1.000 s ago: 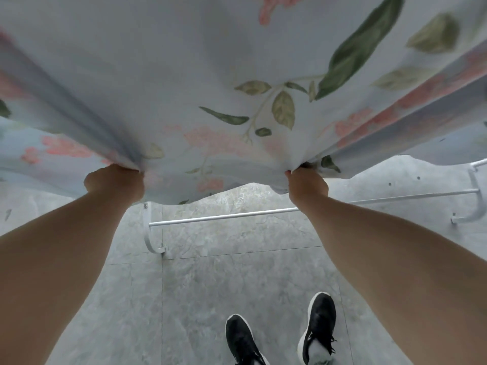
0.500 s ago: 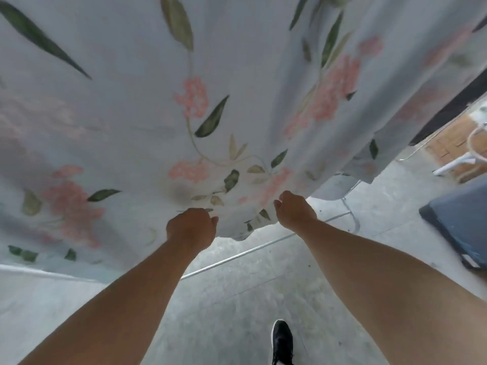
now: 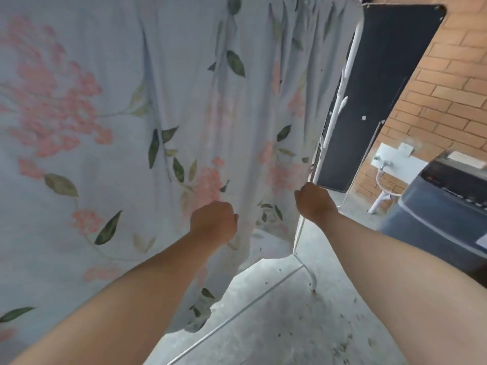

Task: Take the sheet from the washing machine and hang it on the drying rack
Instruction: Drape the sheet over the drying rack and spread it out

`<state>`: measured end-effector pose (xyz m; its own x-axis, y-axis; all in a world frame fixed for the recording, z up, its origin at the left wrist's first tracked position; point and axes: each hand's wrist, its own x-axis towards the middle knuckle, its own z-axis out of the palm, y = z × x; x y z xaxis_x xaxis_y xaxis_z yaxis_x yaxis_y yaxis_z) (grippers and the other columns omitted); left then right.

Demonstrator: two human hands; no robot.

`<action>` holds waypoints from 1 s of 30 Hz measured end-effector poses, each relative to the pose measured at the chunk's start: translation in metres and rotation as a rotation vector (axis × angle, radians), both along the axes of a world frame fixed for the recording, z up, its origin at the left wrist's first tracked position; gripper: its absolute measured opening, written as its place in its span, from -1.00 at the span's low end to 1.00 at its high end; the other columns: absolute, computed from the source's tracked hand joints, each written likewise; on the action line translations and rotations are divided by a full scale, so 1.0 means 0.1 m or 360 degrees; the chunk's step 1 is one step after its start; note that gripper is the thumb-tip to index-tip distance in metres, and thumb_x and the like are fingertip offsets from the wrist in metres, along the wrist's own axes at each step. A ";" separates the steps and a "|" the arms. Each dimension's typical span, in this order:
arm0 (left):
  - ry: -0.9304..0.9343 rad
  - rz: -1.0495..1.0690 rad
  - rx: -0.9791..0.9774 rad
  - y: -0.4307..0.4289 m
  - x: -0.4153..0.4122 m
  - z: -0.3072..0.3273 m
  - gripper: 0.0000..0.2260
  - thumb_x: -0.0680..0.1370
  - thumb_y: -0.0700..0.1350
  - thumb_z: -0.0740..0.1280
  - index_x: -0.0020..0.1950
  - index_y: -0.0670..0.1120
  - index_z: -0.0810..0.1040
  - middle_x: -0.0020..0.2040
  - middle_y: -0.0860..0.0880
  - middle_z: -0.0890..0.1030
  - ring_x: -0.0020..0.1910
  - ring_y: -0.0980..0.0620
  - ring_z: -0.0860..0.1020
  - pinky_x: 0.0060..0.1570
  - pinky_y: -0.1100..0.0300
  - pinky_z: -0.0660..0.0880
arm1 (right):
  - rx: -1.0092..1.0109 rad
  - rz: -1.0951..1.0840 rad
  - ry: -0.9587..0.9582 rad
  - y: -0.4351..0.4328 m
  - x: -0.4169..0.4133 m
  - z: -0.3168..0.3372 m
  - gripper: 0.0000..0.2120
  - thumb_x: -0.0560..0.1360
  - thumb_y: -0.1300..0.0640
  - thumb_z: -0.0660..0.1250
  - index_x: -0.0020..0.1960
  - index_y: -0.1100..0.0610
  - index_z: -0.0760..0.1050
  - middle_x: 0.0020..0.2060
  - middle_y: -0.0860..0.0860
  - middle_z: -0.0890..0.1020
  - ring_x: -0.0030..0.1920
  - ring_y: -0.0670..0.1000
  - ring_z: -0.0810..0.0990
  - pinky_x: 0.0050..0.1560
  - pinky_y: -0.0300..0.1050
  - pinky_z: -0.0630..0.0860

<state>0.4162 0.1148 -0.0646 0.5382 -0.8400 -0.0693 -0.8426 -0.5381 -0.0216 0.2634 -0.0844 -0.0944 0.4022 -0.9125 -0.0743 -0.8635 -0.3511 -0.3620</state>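
A pale blue sheet (image 3: 126, 127) printed with pink flowers and green leaves hangs over the white drying rack (image 3: 340, 106) and fills the left and middle of the view. Its lower edge falls close to the floor. My left hand (image 3: 214, 222) is curled in a fist on a fold of the sheet near its lower part. My right hand (image 3: 313, 200) grips the sheet's right edge, beside the rack's upright post. The dark grey washing machine (image 3: 442, 214) stands at the right.
The rack's white foot (image 3: 312, 279) and a low bar (image 3: 237, 317) run across the grey concrete floor in front of me. A black panel (image 3: 382, 88) leans against the brick wall (image 3: 448, 83). A tap and white pipe (image 3: 384, 167) sit on the wall.
My view has swung up and to the right, so the sheet now hangs down in front of me. My hands have moved apart, the right one out to the sheet's right edge by the post.
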 end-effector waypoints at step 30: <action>-0.0296 0.0617 0.0396 -1.82 0.64 -1.35 -0.73 0.61 -0.28 0.15 0.15 -0.19 0.62 0.11 -0.16 0.66 0.13 -0.20 0.63 0.04 -0.01 0.54 | -0.0015 0.0480 0.0273 -1.91 0.42 -1.55 -0.73 0.68 0.12 0.12 0.15 0.18 0.56 0.07 0.17 0.65 0.08 0.24 0.63 -0.08 0.02 0.47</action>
<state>0.4805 -0.0671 -0.1993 0.8301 -0.5454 -0.1156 -0.5510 -0.7707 -0.3202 0.3053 -0.2751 -0.2493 0.6361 -0.7556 -0.1563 -0.7685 -0.6022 -0.2163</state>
